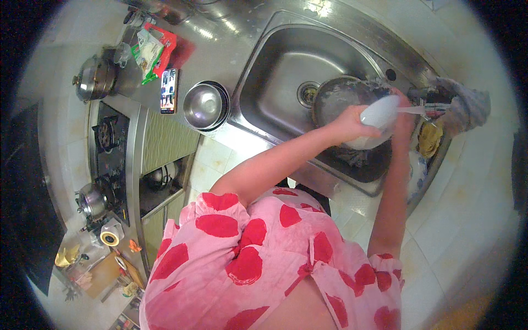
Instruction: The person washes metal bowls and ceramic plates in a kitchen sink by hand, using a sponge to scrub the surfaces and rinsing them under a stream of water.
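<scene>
My left hand [353,124] grips the rim of a small pale bowl [380,111], its fingers on one side and thumb on the other. Water from the chrome faucet [438,109] runs toward the far side of this bowl. Blurred, my right hand [402,117] is at the bowl's right edge beside the stream; its fingers are partly hidden, and its hold cannot be told. Below both hands, a large round metal pan or basin [336,97] sits in the stainless steel sink [272,78], partly over the drain [307,94]. Another pale dish [368,143] shows under the bowl.
Stacked steel bowls [203,106] stand left of the sink, near a lit phone [168,90] and plastic food packets [152,53]. A grey cloth [468,105] hangs by the faucet. Farther left are a lidded pot [95,78], a stove [113,165] and a cutting board [101,275].
</scene>
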Action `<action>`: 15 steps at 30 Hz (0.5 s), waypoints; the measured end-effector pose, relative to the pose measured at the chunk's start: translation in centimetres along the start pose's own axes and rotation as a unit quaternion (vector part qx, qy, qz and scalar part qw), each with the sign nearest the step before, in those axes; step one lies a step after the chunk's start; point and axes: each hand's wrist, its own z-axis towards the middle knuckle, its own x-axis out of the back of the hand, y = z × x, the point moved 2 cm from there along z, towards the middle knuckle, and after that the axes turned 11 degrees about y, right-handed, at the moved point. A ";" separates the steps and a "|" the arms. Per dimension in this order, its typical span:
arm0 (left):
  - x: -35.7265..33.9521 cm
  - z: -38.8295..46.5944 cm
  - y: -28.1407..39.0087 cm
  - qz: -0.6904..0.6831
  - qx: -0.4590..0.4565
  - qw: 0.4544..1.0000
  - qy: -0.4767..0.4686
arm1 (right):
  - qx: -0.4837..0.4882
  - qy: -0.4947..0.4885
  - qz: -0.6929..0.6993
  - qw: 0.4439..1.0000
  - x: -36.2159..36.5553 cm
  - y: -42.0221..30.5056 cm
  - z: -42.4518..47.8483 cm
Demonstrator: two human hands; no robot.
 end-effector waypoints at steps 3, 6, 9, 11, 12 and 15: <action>-0.4 -0.1 1.1 -0.051 0.036 0.998 -0.013 | -0.296 0.060 0.272 0.914 0.5 2.8 -0.1; 0.1 0.8 1.7 0.046 0.046 0.990 -0.121 | -0.287 0.041 0.202 0.936 1.2 3.0 -0.4; 0.4 1.5 1.1 0.159 0.020 0.972 -0.173 | -0.117 -0.051 -0.139 0.982 0.2 -2.0 -1.2; 0.5 1.6 0.2 0.234 0.000 0.957 -0.170 | 0.044 -0.075 -0.227 0.970 -1.2 -4.2 -2.6; 0.5 1.6 -0.1 0.203 -0.014 0.970 -0.133 | 0.157 -0.073 -0.227 0.958 -1.8 -5.2 -2.7; 0.0 1.3 -1.5 0.050 -0.004 0.998 -0.031 | 0.279 -0.064 -0.171 0.943 -2.1 -5.2 -1.6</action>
